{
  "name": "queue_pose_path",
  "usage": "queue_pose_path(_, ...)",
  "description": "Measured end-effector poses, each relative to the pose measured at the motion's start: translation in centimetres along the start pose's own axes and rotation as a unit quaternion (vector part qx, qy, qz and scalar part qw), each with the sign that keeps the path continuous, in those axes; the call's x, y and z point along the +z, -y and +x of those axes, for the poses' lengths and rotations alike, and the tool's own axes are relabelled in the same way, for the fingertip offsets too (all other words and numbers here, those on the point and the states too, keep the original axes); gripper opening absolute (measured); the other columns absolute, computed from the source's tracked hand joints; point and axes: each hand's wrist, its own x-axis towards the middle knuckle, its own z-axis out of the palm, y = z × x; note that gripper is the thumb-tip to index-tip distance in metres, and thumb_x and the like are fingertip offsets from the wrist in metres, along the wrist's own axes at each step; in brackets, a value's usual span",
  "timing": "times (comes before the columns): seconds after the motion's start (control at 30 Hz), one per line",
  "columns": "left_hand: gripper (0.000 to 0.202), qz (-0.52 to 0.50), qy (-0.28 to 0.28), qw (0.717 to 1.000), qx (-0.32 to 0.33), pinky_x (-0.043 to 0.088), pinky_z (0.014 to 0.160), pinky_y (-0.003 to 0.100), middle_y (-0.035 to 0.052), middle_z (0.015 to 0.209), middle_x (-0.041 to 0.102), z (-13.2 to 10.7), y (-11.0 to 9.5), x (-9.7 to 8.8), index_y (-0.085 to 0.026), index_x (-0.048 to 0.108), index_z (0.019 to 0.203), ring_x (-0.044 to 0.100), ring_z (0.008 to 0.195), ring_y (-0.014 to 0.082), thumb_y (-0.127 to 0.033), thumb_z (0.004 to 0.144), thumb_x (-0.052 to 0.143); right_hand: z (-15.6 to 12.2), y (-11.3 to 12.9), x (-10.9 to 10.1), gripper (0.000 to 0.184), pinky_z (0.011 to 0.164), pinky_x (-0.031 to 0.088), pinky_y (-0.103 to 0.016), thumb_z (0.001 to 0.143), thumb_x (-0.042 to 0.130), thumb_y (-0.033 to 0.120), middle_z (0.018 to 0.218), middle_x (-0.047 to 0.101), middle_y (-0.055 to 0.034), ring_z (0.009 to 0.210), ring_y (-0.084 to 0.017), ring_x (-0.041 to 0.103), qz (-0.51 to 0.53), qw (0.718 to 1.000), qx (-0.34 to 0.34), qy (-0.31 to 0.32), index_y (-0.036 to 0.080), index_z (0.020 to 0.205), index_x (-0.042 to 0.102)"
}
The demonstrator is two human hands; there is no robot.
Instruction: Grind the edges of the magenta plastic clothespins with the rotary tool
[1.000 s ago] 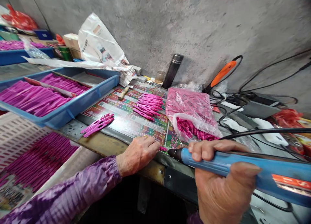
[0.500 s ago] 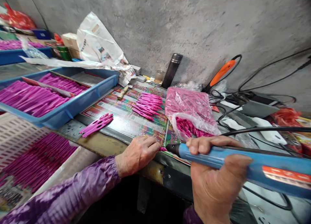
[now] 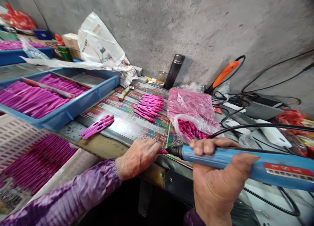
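Observation:
My left hand (image 3: 140,157) is closed at the table's front edge on a slim pink piece (image 3: 164,151); only its tip shows past the fingers. A blue electric screwdriver (image 3: 220,159) lies level in my right hand (image 3: 213,183), with the fingers wrapped over it and the thumb along its side. Its black nose touches or nearly touches the pink tip. Left of my left hand lies a small group of pink tweezer-like pieces (image 3: 98,126). Farther back, several more pink pieces (image 3: 149,106) lie in a row. The screwdriver's bit is hidden.
A plastic bag of pink parts (image 3: 192,105) lies behind the screwdriver. To the left are a blue tray (image 3: 95,92) and a white basket (image 3: 17,128) with pink pieces. A black flask (image 3: 174,71), an orange-handled tool (image 3: 225,74), a small hammer (image 3: 124,93) and cables stand or lie around.
The screwdriver's rear has swung slightly up and rolled, so its red label faces differently. Its nose stays by the pink tip. My left hand has hardly moved.

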Motion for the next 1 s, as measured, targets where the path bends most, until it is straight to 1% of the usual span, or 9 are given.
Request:
queue_pose_path(0.17,0.028,0.01,0.0,1.0,-0.003,0.047,0.064,0.028,0.0023,0.08,0.066,0.01,0.0,0.08,-0.018,0.061,0.091,0.061,0.069,0.0159,-0.021,0.111,0.042,-0.05,0.07,0.07,0.056,0.066,0.053,-0.032,0.074,0.081,0.074,0.061,0.053,0.0072,0.056,-0.012,0.051,-0.002,1.0,-0.001,0.005,0.023,0.08,0.059)
queue_pose_path(0.33,0.025,0.01,-0.005,1.0,0.007,0.046,0.064,0.028,0.0023,0.082,0.067,-0.03,0.04,0.35,-0.018,0.065,0.098,0.06,0.071,0.0159,-0.02,0.111,0.044,0.0,0.07,0.1,0.054,0.065,0.052,-0.033,0.077,0.079,0.073,0.061,0.052,0.0069,0.056,-0.013,0.052,-0.01,1.0,-0.008,0.011,0.023,0.081,0.059)
queue_pose_path(0.5,0.026,0.01,0.006,1.0,0.003,0.045,0.064,0.027,0.0021,0.081,0.065,-0.1,0.15,0.54,-0.018,0.066,0.094,0.059,0.07,0.0159,-0.021,0.111,0.046,0.0,0.07,-0.02,0.056,0.066,0.051,-0.032,0.076,0.08,0.074,0.062,0.052,0.0069,0.057,-0.012,0.051,-0.009,1.0,-0.005,0.011,0.023,0.081,0.058)
queue_pose_path(0.7,0.023,0.006,-0.008,1.0,0.002,0.045,0.065,0.028,0.0017,0.082,0.066,-0.02,0.12,0.46,-0.018,0.067,0.104,0.06,0.071,0.0161,-0.02,0.111,0.045,0.02,0.05,-0.1,0.055,0.065,0.051,-0.032,0.076,0.08,0.074,0.062,0.052,0.0069,0.057,-0.012,0.051,-0.006,1.0,-0.004,0.015,0.023,0.081,0.059)
queue_pose_path(0.87,0.024,0.007,0.021,1.0,-0.001,0.045,0.065,0.027,0.0017,0.081,0.065,-0.09,0.2,0.52,-0.018,0.067,0.099,0.06,0.072,0.0155,-0.019,0.111,0.046,0.01,0.01,-0.04,0.055,0.065,0.051,-0.032,0.076,0.08,0.074,0.063,0.052,0.0071,0.057,-0.012,0.051,-0.007,1.0,-0.004,0.014,0.023,0.081,0.058)
queue_pose_path(1.0,0.025,0.009,0.023,1.0,-0.001,0.045,0.065,0.028,0.0022,0.082,0.065,-0.19,0.23,0.56,-0.018,0.066,0.095,0.059,0.072,0.0162,-0.02,0.111,0.047,0.12,0.11,-0.07,0.055,0.064,0.05,-0.032,0.077,0.079,0.074,0.061,0.052,0.007,0.056,-0.012,0.051,-0.011,1.0,-0.01,0.015,0.023,0.08,0.058)
